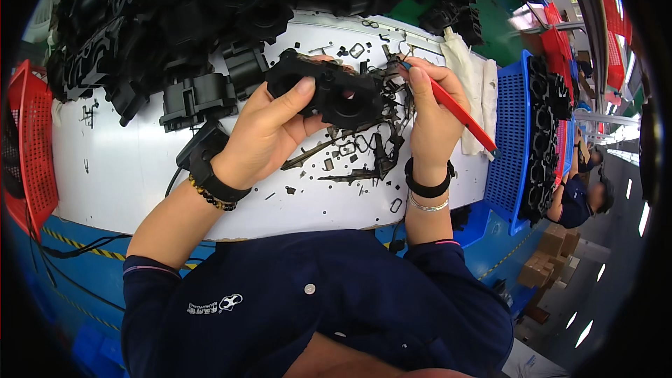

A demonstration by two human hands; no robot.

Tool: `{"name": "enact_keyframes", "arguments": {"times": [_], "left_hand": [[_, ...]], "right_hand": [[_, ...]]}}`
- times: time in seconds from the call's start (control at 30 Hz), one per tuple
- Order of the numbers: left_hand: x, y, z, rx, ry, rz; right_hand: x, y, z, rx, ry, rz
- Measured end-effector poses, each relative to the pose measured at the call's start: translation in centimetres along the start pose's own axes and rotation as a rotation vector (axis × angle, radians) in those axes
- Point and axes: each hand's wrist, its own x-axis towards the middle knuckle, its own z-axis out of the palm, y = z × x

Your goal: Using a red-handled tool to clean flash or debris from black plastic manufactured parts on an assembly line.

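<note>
My left hand [262,129] is closed around a black moulded plastic part [327,103] with round openings, its thumb lying across the top. Pinched in my right hand [435,115] is a slim red-handled tool [465,117]. Its handle slants out past the palm toward the lower right. The tool's front end is near the right side of the black part; I cannot make out its tip or whether it touches. Below and beside the part, black plastic scraps [378,157] are scattered over the white tabletop [126,175].
A large heap of black moulded parts [175,21] covers the far left. One black housing [199,100] lies nearer. White cloth [476,91] rests at the right edge, beside a blue basket [507,140] of black parts. A red basket [35,147] stands left. Another person [584,192] is far right.
</note>
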Motion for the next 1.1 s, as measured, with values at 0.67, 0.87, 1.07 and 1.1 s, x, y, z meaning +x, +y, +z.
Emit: {"name": "enact_keyframes", "arguments": {"times": [0.67,0.87,1.07,1.1], "left_hand": [[0.1,-0.4,-0.2,-0.028,0.035,-0.016],[0.1,-0.2,0.3,0.006,0.043,-0.012],[0.1,-0.4,-0.2,0.014,0.025,-0.037],[0.0,-0.4,-0.4,-0.002,0.002,-0.052]], "right_hand": [[-0.6,-0.5,0.2,-0.016,-0.318,-0.028],[-0.8,-0.5,0.5,-0.031,-0.306,-0.002],[-0.4,-0.8,-0.2,0.044,-0.371,0.141],[-0.3,-0.8,-0.2,0.047,-0.371,0.142]]}}
